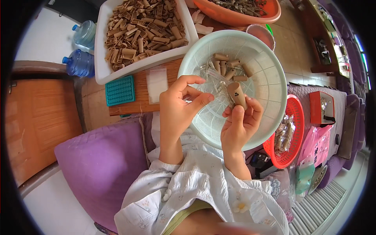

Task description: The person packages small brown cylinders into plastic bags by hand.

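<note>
My right hand (242, 121) grips a tan, rounded tube-like piece (235, 93) with small dark marks on its side. A crinkled clear plastic wrapper (219, 84) lies against that piece, and I cannot tell whether the right fingers hold it too. To the left, my left hand (182, 98) has its thumb and index finger apart, with nothing seen between them. Both hands are over a pale green mesh basket (270, 82). Several similar tan pieces (223, 67) lie inside it, beyond my hands.
A white tub (102, 51) heaped with tan pieces stands far left on a wooden table (137, 80). Beside it are a teal ridged tray (120, 91) and clear bags (157, 83). An orange basin (235, 16) is at the back; a red basket (296, 135) of wrapped pieces is right.
</note>
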### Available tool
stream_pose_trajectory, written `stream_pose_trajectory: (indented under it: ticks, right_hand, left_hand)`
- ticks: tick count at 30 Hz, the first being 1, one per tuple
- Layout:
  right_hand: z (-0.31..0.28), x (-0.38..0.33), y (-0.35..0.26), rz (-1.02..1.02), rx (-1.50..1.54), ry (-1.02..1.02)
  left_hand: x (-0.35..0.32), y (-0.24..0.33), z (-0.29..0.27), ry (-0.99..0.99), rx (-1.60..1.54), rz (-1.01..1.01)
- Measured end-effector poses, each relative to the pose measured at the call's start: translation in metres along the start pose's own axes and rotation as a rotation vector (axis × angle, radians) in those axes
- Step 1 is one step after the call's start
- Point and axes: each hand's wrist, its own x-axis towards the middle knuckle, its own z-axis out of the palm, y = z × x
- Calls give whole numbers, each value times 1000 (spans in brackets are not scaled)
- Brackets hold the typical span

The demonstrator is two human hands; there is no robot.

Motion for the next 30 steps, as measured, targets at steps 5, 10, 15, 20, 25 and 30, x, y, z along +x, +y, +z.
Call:
stream_pose_trajectory:
  ticks: [5, 10, 15, 20, 25, 30]
  right_hand:
    - [-3, 2, -3, 6, 11, -47]
    - [-6, 6, -7, 109, -59, -119]
    - [-11, 10, -10, 186, -63, -120]
    - [-18, 15, -14, 205, -159, -164]
    - [-16, 22, -29, 219, -472, -248]
    - [-20, 29, -39, -168, -742, -388]
  left_hand:
    - [0, -4, 2, -37, -74, 61]
    - [-1, -5, 4, -106, -12, 62]
    - [-1, -7, 6, -164, 52, 130]
    - [-3, -7, 8, -113, 68, 273]
    - [-3, -3, 5, -137, 185, 306]
    - [-8, 3, 3, -224, 229, 350]
